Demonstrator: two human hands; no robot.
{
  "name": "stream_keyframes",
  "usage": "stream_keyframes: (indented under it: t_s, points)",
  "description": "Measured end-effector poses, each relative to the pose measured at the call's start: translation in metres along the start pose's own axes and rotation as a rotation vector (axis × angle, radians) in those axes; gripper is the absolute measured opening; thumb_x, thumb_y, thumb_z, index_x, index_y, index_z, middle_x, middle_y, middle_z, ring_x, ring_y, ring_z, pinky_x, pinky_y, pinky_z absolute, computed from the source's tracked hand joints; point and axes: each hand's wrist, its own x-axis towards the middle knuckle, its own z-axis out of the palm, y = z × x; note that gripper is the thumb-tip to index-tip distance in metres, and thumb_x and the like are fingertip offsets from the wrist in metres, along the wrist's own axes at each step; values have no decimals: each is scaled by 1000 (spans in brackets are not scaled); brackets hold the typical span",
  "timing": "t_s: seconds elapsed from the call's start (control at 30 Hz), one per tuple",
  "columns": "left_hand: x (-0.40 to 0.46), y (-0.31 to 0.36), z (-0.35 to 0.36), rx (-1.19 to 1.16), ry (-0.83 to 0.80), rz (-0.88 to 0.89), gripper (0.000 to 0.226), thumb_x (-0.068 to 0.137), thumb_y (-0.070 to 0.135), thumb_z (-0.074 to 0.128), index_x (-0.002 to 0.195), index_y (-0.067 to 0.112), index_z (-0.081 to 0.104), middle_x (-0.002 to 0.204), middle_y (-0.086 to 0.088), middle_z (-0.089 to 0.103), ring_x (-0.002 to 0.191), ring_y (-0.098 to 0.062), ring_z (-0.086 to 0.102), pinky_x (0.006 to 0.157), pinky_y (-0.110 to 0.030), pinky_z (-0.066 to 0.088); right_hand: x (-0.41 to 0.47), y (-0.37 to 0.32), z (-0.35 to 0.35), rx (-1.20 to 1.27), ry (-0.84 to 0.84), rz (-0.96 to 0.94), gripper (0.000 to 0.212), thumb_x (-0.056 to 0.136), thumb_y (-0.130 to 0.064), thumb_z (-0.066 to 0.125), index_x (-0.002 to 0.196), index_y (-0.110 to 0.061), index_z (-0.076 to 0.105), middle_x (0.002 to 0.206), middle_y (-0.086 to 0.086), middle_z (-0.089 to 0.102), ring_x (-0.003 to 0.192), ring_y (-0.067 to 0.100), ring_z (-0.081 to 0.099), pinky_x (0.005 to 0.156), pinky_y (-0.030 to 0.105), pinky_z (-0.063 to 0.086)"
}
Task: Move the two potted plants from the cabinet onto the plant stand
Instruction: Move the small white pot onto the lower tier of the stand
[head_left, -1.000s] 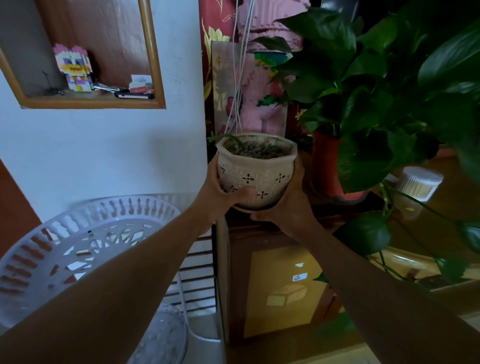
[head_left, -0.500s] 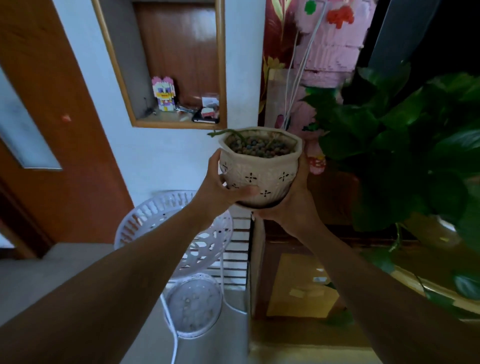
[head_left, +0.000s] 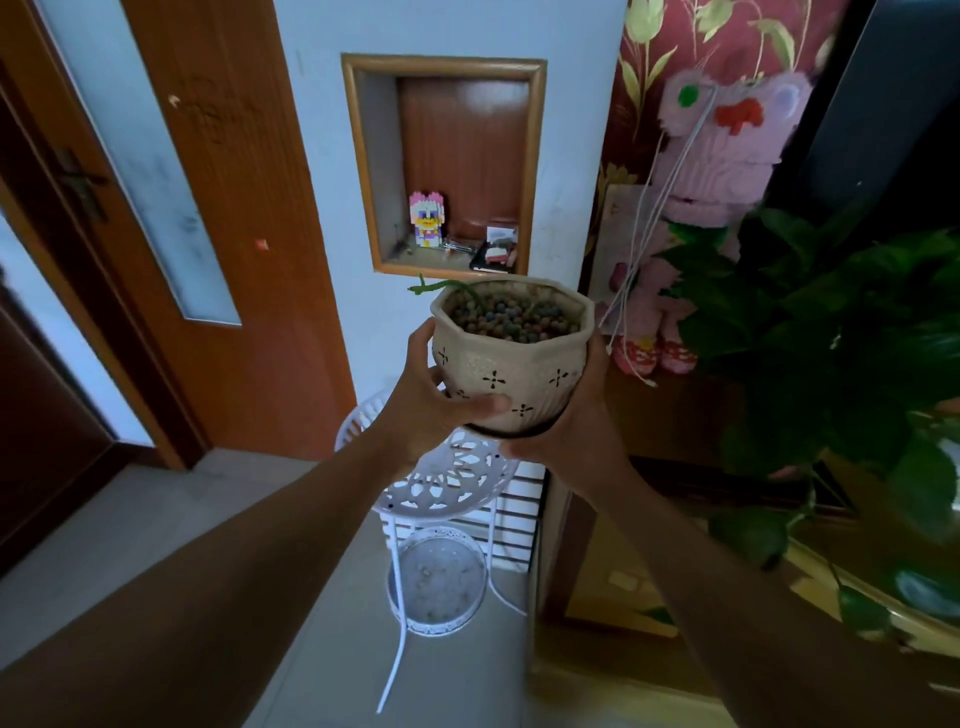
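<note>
A beige ceramic pot (head_left: 511, 358) filled with brown pebbles and one thin green sprout is held in the air in front of me. My left hand (head_left: 434, 400) grips its left side and my right hand (head_left: 576, 423) cups its base and right side. Directly below stands the white lattice plant stand (head_left: 457, 486), its top tier partly hidden by my hands, with a round lower tier (head_left: 439, 579). The second plant, a large leafy green one (head_left: 836, 343), stays on the wooden cabinet (head_left: 613, 561) at the right; its pot is hidden by leaves.
A wooden door (head_left: 218, 218) with a frosted glass strip is at the left. A wall niche (head_left: 452, 171) holds a small brick figure. A pink knitted toy (head_left: 722, 171) hangs at the right. Grey floor (head_left: 130, 525) spreads to the left of the stand.
I have lifted the beige pot off the cabinet and carried it left, over the white stand. My view has pulled back and turned left, showing the door and floor.
</note>
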Motion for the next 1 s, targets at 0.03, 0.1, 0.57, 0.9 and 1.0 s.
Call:
stream_keyframes:
  t_s: [0.03,0.1,0.57,0.9,1.0]
  points:
    - [-7,0,-3,-4,5,-2,95,65,-7,78,131,37,26,136,-7,47,119,-23,52,63,-19,58,-5,-1,4,3,-7,5,144,40,-6,91,149,-21,-2,149,-2,32,136,12,38,101,42,50]
    - [-22,-2,-11,-14,3,-3,99,60,-5,81,133,35,26,136,-7,46,113,-16,54,62,-19,57,-18,-3,13,-12,-19,6,143,43,-2,91,149,-20,-4,143,-10,34,130,4,39,98,30,50]
    - [-117,-75,-29,27,45,-57,106,47,6,82,133,33,28,114,15,54,103,-1,56,66,-15,55,-131,23,51,-31,-89,62,137,46,7,88,149,-8,-2,121,-39,23,105,-40,30,79,-9,34]
    - [-141,-167,1,-8,103,-169,121,36,9,85,139,28,24,120,4,56,106,-5,57,73,-20,58,-181,102,44,-48,-152,133,135,45,-2,88,149,-13,3,127,-27,34,107,-36,32,89,-1,37]
    - [-144,-196,11,-5,124,-187,116,40,5,83,136,30,24,118,7,55,105,-3,56,70,-19,58,-192,127,40,-2,-179,174,135,45,-1,87,149,-19,3,138,-12,38,117,-14,39,96,15,46]
